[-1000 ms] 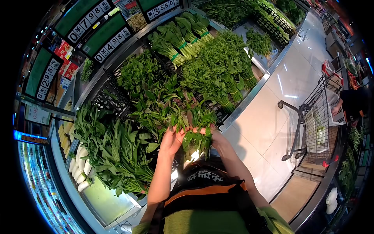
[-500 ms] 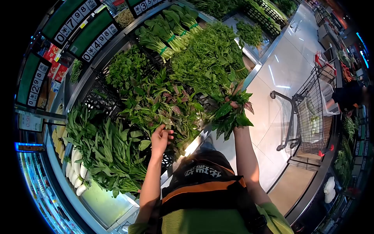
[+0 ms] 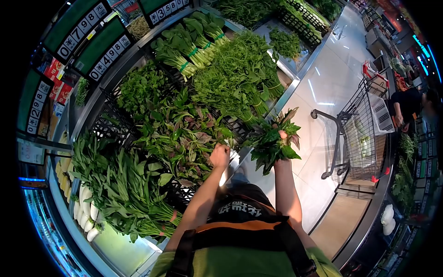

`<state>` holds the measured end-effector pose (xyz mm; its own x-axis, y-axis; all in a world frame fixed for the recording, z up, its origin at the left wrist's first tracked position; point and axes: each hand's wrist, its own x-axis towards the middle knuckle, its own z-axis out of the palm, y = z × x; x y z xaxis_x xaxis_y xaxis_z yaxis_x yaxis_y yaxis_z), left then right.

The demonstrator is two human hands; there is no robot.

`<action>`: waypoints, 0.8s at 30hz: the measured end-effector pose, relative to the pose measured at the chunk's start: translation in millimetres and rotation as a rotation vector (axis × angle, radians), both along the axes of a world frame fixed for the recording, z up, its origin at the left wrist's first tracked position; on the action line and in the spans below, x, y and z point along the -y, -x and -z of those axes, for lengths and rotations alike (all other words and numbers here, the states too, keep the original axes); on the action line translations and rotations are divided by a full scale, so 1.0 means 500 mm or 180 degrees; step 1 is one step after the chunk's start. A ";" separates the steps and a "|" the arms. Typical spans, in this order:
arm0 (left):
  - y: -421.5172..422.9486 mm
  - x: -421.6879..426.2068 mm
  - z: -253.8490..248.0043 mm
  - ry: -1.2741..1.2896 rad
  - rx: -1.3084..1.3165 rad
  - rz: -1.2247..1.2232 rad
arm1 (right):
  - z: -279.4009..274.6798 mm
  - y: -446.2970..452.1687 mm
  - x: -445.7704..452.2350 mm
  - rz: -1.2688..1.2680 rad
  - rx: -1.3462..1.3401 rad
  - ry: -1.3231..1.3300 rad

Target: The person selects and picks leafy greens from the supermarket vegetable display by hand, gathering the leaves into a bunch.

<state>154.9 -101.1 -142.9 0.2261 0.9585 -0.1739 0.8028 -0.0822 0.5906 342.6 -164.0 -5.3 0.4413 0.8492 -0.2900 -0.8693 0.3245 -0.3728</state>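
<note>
My right hand (image 3: 283, 135) is wrapped around a bunch of leafy greens (image 3: 264, 147) with green and purplish leaves, held up over the crate's near right edge. My left hand (image 3: 220, 155) is closed at the right side of a loose pile of the same green-and-purple greens (image 3: 184, 134). Leaves and stems show just beyond its knuckles, but what lies between the fingers is hidden. Close to the left forearm, long-leafed greens (image 3: 134, 184) lie with stems bundled by a reddish band.
Banded leafy bunches (image 3: 194, 51) and feathery greens (image 3: 235, 74) lie farther back. White radishes (image 3: 86, 207) sit at left under price signs (image 3: 85, 27). A shopping cart (image 3: 360, 129) stands in the aisle at right, with another person (image 3: 408, 108) beside it.
My left hand has moved right across the pile, and its fingers have gone from loosely curled to closed. The right hand still holds the bunch. The view has shifted slightly.
</note>
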 end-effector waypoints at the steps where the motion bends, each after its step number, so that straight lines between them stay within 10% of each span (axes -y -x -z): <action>1: 0.005 -0.007 0.010 0.0090 0.0368 -0.0054 | 0.008 -0.005 0.003 0.0082 -0.0093 0.0108; 4: 0.029 -0.036 -0.077 0.2123 0.2453 -0.0508 | 0.029 -0.015 0.016 -0.0117 -0.0081 -0.0503; 10: 0.113 -0.046 -0.300 0.2721 0.4679 -0.0639 | 0.076 0.004 -0.009 -0.0295 -0.0168 0.0073; 24: 0.195 -0.016 -0.397 0.1673 0.3991 -0.0458 | 0.021 0.132 -0.052 -0.1516 0.0456 -0.0023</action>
<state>57.5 -92.9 55.9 0.4050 0.8718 -0.2757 -0.3072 0.4137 0.8570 276.4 -138.0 -15.7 0.0387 0.9679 -0.2482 -0.8619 -0.0933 -0.4985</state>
